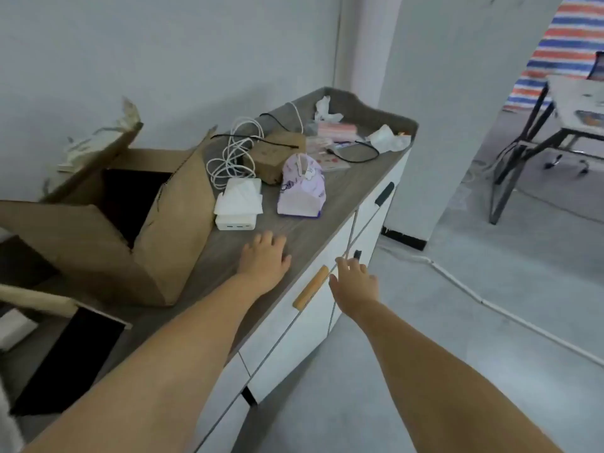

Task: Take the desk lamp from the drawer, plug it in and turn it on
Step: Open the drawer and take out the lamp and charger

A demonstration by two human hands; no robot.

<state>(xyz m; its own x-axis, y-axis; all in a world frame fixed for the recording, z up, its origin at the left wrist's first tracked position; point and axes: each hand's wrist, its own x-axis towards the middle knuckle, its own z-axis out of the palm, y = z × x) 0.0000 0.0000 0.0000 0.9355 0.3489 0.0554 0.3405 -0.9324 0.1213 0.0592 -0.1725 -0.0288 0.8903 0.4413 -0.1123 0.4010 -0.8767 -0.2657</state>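
A white cabinet with a grey wood top (pixel 340 204) stands before me. Its upper drawer (pixel 294 328) is closed and has a wooden handle (pixel 310 287). My left hand (pixel 264 256) rests flat on the top near the front edge. My right hand (pixel 354 282) hovers just right of the wooden handle, fingers apart, holding nothing. A white power strip (pixel 237 220) with a coiled white cable (pixel 233 155) lies on the top. No desk lamp is in sight.
An open cardboard box (pixel 130 223) sits at the left of the top. A purple tissue pack (pixel 302 188), a small brown box (pixel 276 155), black cables and crumpled tissues lie farther back. A white cable (pixel 490 305) runs across the floor. A table (pixel 575 103) stands at the right.
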